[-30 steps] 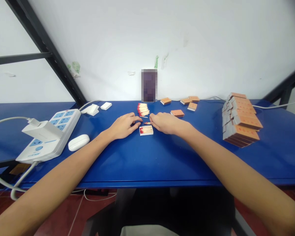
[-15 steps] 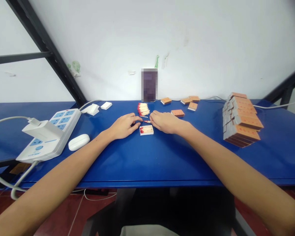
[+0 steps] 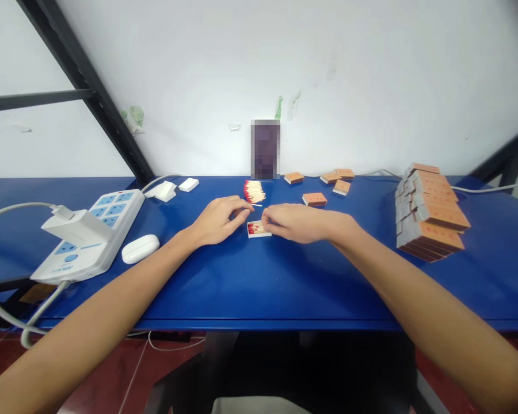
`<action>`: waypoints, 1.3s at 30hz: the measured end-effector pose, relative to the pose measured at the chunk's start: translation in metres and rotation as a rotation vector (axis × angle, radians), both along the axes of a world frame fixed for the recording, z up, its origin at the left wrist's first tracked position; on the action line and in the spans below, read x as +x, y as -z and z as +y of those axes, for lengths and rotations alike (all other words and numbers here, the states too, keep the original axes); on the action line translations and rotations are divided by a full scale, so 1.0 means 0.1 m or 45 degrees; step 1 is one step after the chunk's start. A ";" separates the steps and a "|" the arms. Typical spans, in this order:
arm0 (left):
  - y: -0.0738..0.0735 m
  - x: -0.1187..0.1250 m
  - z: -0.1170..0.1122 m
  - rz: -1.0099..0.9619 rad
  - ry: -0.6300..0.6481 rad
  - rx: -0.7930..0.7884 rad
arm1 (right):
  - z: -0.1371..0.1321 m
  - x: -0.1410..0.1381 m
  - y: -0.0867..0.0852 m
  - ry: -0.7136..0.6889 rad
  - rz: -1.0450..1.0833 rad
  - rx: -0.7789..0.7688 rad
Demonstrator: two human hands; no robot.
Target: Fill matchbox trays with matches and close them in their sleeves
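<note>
A small white matchbox tray (image 3: 259, 236) lies on the blue table with red-headed matches (image 3: 254, 227) in it. My right hand (image 3: 296, 222) is over its right end, fingers pinched together on matches at the tray; the fingers hide part of them. Just left of the tray rests my left hand (image 3: 221, 219), thumb and forefinger apart and holding nothing. Behind both hands lies a pile of loose matches (image 3: 254, 191), red heads to the left. A single match (image 3: 256, 205) lies in front of that pile.
Several closed orange matchboxes (image 3: 315, 199) lie at the back right. Farther right stands a stack of matchboxes (image 3: 431, 213). White tray pieces (image 3: 166, 191), a white case (image 3: 140, 249) and a power strip (image 3: 90, 230) are on the left. A blurred dark device (image 3: 265, 149) leans against the wall.
My right hand has moved toward me, from beside the match pile to over the tray. Matches that lay between my hands no longer show there. My left hand has hardly moved.
</note>
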State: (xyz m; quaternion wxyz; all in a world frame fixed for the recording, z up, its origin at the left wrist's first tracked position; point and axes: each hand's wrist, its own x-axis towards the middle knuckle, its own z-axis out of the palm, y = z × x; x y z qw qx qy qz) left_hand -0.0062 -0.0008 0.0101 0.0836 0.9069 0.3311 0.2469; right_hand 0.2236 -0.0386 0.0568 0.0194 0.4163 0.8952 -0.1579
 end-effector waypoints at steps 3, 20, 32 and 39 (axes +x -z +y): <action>-0.03 0.01 -0.04 -0.008 0.062 -0.054 | 0.00 -0.01 0.01 -0.029 -0.015 0.051; 0.05 0.07 -0.11 -0.165 0.105 -0.482 | 0.07 0.01 0.03 -0.013 0.307 -0.188; 0.02 0.04 -0.06 -0.215 0.125 -0.647 | 0.09 -0.02 0.06 0.097 0.443 -0.293; 0.07 0.05 -0.02 -0.205 0.111 -0.624 | 0.12 -0.03 0.03 0.170 0.303 -0.125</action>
